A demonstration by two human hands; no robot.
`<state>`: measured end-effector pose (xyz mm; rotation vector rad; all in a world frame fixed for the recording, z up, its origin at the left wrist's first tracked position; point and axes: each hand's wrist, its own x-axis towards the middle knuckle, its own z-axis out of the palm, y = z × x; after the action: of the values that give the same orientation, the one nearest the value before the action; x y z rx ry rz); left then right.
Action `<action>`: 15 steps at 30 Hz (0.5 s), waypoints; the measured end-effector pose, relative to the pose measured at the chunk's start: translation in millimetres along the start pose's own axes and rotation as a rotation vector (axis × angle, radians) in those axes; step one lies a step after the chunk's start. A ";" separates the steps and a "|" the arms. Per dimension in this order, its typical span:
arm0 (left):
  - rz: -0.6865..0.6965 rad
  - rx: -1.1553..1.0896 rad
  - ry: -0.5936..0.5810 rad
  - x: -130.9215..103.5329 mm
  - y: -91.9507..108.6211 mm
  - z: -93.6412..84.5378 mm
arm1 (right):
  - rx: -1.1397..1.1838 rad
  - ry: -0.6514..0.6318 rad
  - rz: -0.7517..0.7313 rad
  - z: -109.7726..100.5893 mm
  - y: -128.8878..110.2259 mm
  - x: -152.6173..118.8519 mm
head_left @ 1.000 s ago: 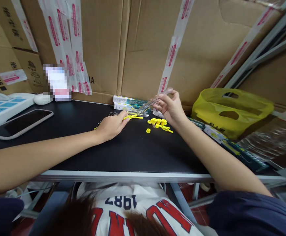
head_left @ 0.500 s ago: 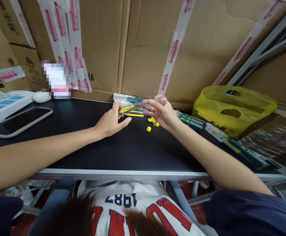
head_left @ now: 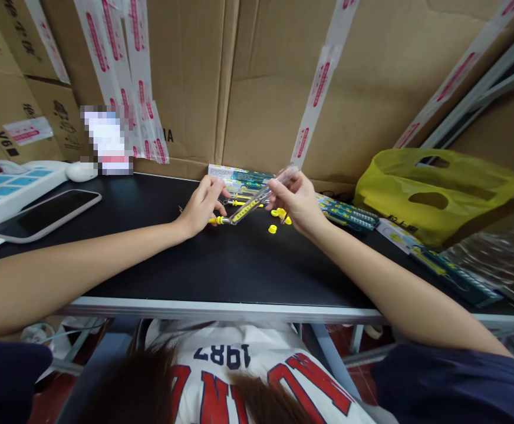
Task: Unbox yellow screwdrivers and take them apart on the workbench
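Observation:
My right hand (head_left: 300,201) is closed on the upper end of a slim clear plastic tube (head_left: 255,201) with a yellow printed scale, which slants down to the left. My left hand (head_left: 198,207) has its fingers curled around a thin yellow rod with a metal end (head_left: 217,220). That metal end meets or nearly meets the tube's lower end; I cannot tell if it is inside. Behind the tube lies another yellow-and-metal rod (head_left: 238,203). Several small yellow caps (head_left: 273,229) are on the black table just left of my right hand.
Green and white printed packages (head_left: 349,213) line the back of the black table (head_left: 239,271). To the right stands a yellow plastic bag (head_left: 434,188). On the left are a phone (head_left: 45,215), a white power strip (head_left: 22,188) and a white rounded object (head_left: 81,171). Cardboard (head_left: 266,88) walls the back.
The tube has tilted more steeply, its lower end now closer to me. My left hand's fingers have curled in, and a yellow rod with a metal end now shows beneath them.

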<state>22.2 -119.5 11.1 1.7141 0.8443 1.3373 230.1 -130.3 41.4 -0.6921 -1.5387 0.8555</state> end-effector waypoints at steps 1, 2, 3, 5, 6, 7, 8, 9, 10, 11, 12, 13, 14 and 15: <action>-0.015 -0.017 0.013 0.6 2.2 0.2 | -0.018 0.010 -0.019 -1.4 0.3 1.3; -0.030 -0.027 0.028 1.2 4.3 0.3 | -0.033 0.011 -0.033 -2.4 0.2 1.9; -0.044 -0.033 0.046 2.0 6.1 0.1 | -0.046 0.007 -0.044 -2.7 -0.3 2.0; -0.074 -0.043 0.090 3.8 8.9 -0.9 | -0.069 0.012 -0.075 -1.8 -2.2 0.6; -0.087 -0.050 0.112 5.0 9.8 -1.6 | -0.077 0.024 -0.099 -0.8 -3.3 -0.7; -0.096 -0.061 0.130 6.1 10.2 -2.4 | -0.083 0.041 -0.127 0.3 -4.4 -2.0; -0.102 -0.073 0.141 7.2 10.4 -3.0 | -0.088 0.061 -0.156 1.5 -5.4 -3.4; -0.104 -0.084 0.146 8.0 10.3 -3.4 | -0.089 0.076 -0.183 2.6 -6.2 -4.7; -0.105 -0.095 0.144 8.6 10.1 -3.6 | -0.088 0.085 -0.202 3.4 -7.0 -5.8; -0.105 -0.103 0.137 8.9 9.9 -3.4 | -0.085 0.084 -0.211 4.0 -7.7 -6.7; -0.106 -0.111 0.131 8.9 9.8 -3.1 | -0.081 0.076 -0.210 4.2 -8.4 -7.2; -0.108 -0.119 0.125 8.6 9.8 -2.6 | -0.075 0.061 -0.199 4.1 -9.2 -7.3; -0.109 -0.127 0.121 8.2 10.1 -2.1 | -0.069 0.042 -0.179 3.7 -10.0 -7.0; -0.107 -0.135 0.119 7.7 10.6 -1.7 | -0.063 0.026 -0.154 2.9 -10.9 -6.3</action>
<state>22.5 -117.5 24.1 1.4777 0.8791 1.4012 228.6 -141.9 46.8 -0.6186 -1.5788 0.6826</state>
